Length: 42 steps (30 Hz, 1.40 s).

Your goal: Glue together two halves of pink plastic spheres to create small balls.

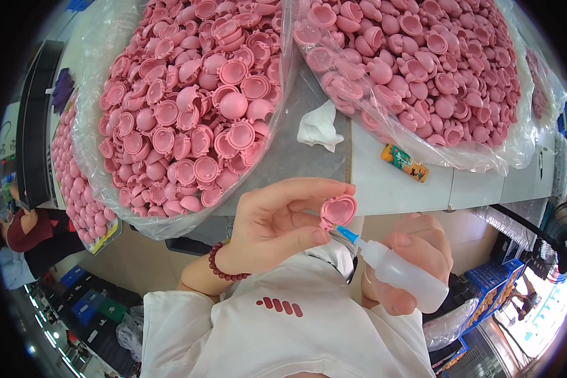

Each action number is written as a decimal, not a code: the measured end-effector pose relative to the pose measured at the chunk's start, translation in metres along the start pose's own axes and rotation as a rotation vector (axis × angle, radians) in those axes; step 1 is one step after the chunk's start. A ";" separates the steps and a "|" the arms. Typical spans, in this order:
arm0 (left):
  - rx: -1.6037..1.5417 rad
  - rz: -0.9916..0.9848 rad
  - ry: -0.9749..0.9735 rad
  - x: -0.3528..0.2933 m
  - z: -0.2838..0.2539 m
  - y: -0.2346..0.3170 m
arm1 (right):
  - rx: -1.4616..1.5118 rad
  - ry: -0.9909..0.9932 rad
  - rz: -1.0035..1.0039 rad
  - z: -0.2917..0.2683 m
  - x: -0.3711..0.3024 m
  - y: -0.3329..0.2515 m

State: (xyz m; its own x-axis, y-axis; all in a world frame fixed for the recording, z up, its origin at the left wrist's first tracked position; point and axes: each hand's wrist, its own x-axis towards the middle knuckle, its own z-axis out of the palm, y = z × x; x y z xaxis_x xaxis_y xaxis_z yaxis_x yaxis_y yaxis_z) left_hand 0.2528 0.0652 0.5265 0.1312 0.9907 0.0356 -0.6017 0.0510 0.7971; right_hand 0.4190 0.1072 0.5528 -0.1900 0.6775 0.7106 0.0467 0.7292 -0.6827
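Between the thumb and fingers of my left hand (280,214) is a pink plastic half shell (339,210), its hollow side turned up. My right hand (422,249) grips a translucent white squeeze bottle (409,277) with a blue tip. That tip (345,234) meets or nearly meets the shell's lower edge, by a small tab; whether it touches, I cannot tell. Both hands are just in front of the table's near edge. Beyond my left hand, a clear plastic bag (164,225) lies open, heaped with similar pink half shells (233,105).
Another clear bag (472,160) of pink pieces covers the table's right rear. Between the bags lie a crumpled white tissue (319,127) and a yellow-green tube (404,164). More pink pieces (82,189) sit at far left, near another person (34,230). Blue crates (494,283) stand low at right.
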 end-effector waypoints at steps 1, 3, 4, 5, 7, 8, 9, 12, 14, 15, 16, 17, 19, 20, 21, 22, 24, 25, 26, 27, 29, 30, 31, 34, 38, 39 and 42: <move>-0.004 -0.003 0.008 0.000 0.000 0.001 | -0.027 -0.016 -0.026 0.002 0.000 0.001; -0.010 -0.008 0.010 0.000 0.000 0.000 | -0.060 -0.031 -0.052 0.001 -0.001 0.001; 0.000 -0.003 0.005 0.000 0.000 0.000 | 0.004 0.008 -0.035 -0.002 -0.002 0.001; 0.011 0.003 0.001 0.000 0.000 0.000 | 0.071 0.047 -0.019 -0.004 -0.002 0.001; 0.001 -0.005 -0.002 0.000 0.001 0.001 | 0.062 0.019 -0.032 -0.007 -0.002 0.002; -0.009 -0.012 -0.001 0.000 0.001 0.001 | 0.056 -0.011 -0.045 -0.007 -0.002 0.003; -0.008 -0.012 0.001 0.000 0.001 0.001 | 0.058 -0.011 -0.045 -0.008 -0.001 0.004; 0.006 0.002 0.005 0.000 0.000 0.001 | 0.006 -0.131 -0.040 -0.009 0.002 0.005; 0.007 0.006 -0.002 0.001 0.000 0.001 | 0.026 -0.030 -0.038 -0.008 -0.001 0.004; 0.006 0.007 -0.004 0.000 0.000 0.002 | 0.024 -0.030 -0.039 -0.009 0.000 0.003; 0.022 0.013 -0.008 0.000 0.001 0.002 | 0.002 -0.024 -0.033 -0.009 0.000 0.001; 0.040 0.019 -0.006 0.000 0.001 0.003 | -0.014 -0.018 -0.024 -0.008 0.001 0.002; 0.082 0.020 0.008 -0.001 0.001 0.005 | -0.018 -0.032 -0.017 -0.007 0.002 0.002; 0.121 0.022 0.019 -0.001 0.001 0.006 | -0.026 -0.048 -0.010 -0.006 0.002 0.003; 0.121 0.022 0.019 -0.001 0.001 0.007 | -0.025 -0.048 -0.010 -0.006 0.002 0.003; 0.208 0.055 0.022 -0.001 0.001 0.008 | -0.016 -0.057 -0.018 -0.006 0.002 0.004; 0.294 0.089 0.022 -0.001 0.002 0.010 | -0.010 -0.066 -0.027 -0.007 0.003 0.003; 0.409 0.134 0.020 -0.001 0.003 0.011 | -0.011 -0.062 -0.017 -0.007 0.003 0.002; 0.523 0.178 0.018 -0.001 0.003 0.011 | -0.012 -0.059 -0.006 -0.006 0.002 0.002; 0.523 0.177 0.017 -0.001 0.002 0.010 | -0.013 -0.058 -0.005 -0.006 0.001 0.002; 0.657 0.255 0.013 -0.002 -0.001 0.009 | -0.041 -0.029 -0.007 -0.004 0.000 0.003; 0.659 0.256 0.014 -0.002 -0.001 0.009 | -0.038 -0.029 -0.008 -0.001 0.000 0.003; 0.700 0.290 0.008 -0.002 -0.002 0.010 | -0.046 -0.001 -0.022 0.002 0.000 0.004; 0.743 0.341 -0.024 0.002 -0.005 0.008 | 0.053 0.151 -0.034 -0.002 -0.008 0.003; 0.046 0.148 -0.026 0.001 -0.010 -0.003 | 0.004 0.741 0.081 -0.031 -0.021 0.018; 0.044 0.153 -0.018 0.001 -0.012 -0.005 | -0.274 0.673 0.123 -0.044 -0.018 0.022; -0.250 0.015 -0.082 0.003 -0.014 -0.011 | -0.586 0.595 0.320 -0.099 -0.015 0.042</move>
State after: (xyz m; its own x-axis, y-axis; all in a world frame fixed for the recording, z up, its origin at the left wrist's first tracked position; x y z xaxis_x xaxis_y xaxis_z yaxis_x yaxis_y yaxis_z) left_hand 0.2488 0.0692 0.5094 0.1785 0.9785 0.1030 -0.7783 0.0764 0.6232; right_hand 0.5210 0.1373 0.5297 0.4510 0.6758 0.5830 0.5346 0.3184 -0.7828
